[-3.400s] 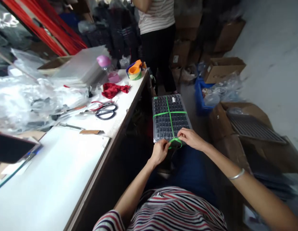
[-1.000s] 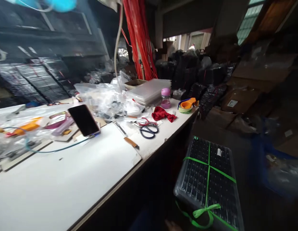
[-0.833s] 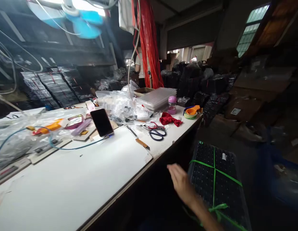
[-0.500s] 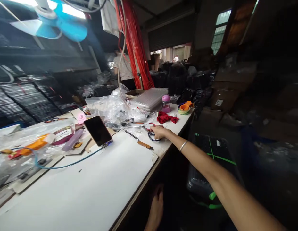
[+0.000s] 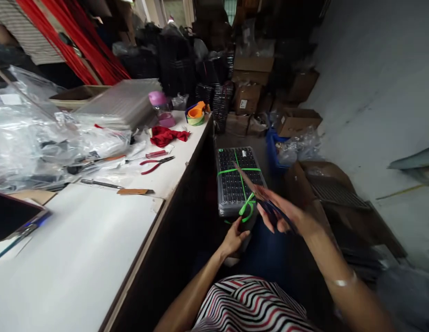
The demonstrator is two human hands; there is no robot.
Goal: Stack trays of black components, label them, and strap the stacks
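My right hand (image 5: 278, 212) holds dark-handled scissors (image 5: 249, 180), their blades pointing up and left over a stack of black trays (image 5: 231, 191). Green strap (image 5: 242, 177) crosses the stack, with a loose bow-like end (image 5: 247, 207) at its near edge. Just below that end is my left hand (image 5: 234, 238), thumb and index finger apart; whether its fingertip touches the strap I cannot tell.
On the white table (image 5: 97, 249) at left lie red pliers (image 5: 155, 164), a cutter (image 5: 134, 191), a red cloth (image 5: 168, 136) and tape rolls (image 5: 195, 114). Cardboard boxes (image 5: 299, 122) and a blue crate (image 5: 278, 152) stand beyond the trays. A person in stripes (image 5: 34, 34) is at upper left.
The view has swung right and down. My right hand has left the table with the scissors and is over the trays. My left hand has come up to the strap's loose end.
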